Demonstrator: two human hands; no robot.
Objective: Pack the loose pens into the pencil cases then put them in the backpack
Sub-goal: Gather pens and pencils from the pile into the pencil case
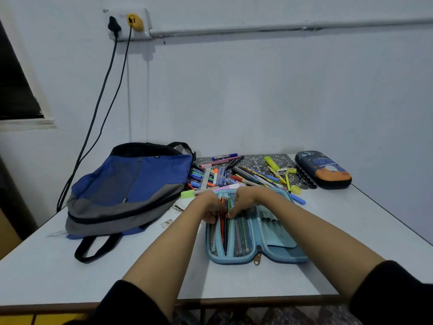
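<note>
We hold the left hand (pixel 208 207) and right hand (pixel 246 200) together over the open pencil case (pixel 276 249). Both pinch the pens (pixel 223 227) in its left pocket, which point away from us. The loose pens (pixel 246 174) lie just beyond, nearer the right hand.

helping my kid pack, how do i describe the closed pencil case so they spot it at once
Look to the far right corner of the white table, past the pile of loose pens. The closed pencil case lies there by the patterned mat's scalloped edge. Unlike the open light blue pencil case nearer you, it is dark navy with an orange end.
</note>
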